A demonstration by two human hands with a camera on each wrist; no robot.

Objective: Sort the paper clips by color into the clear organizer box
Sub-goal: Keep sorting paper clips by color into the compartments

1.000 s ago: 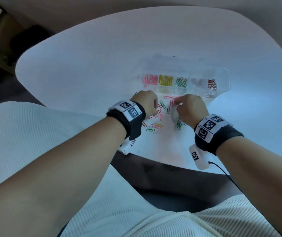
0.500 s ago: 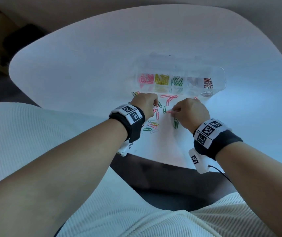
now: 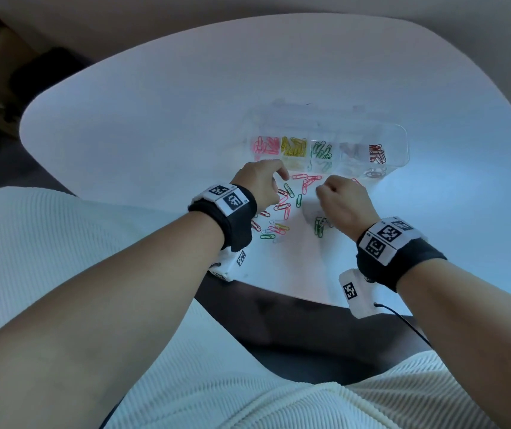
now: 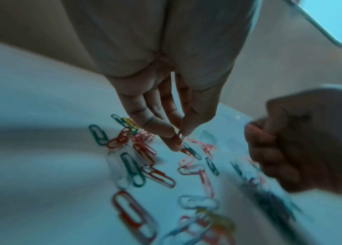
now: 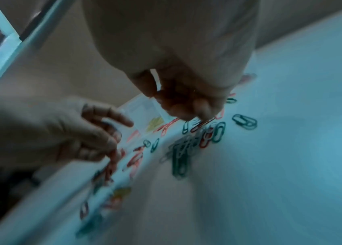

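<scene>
The clear organizer box (image 3: 399, 150) lies on the white table, holding pink, yellow, green, pale and red clips in separate compartments. Loose paper clips (image 3: 282, 209) of mixed colours are scattered on the table between my hands, just in front of the box. My left hand (image 3: 274, 188) hovers over them, and its thumb and fingers pinch a red paper clip (image 4: 179, 138). My right hand (image 3: 322, 191) is curled into a fist to the right of the pile. A red paper clip (image 5: 202, 124) shows at its fingertips (image 5: 204, 114). A small heap of green clips (image 3: 319, 227) lies under its wrist.
The table's near edge (image 3: 279, 289) runs just behind my wrists, with my lap in white ribbed fabric below. Bare tabletop (image 3: 155, 134) spreads left of and beyond the box. A dark cable (image 3: 403, 320) trails from the right wrist camera.
My right hand drew a reddish clip back from the pile and has curled tighter round it. My left hand has lifted slightly over the clips, its forefinger stretched forward.
</scene>
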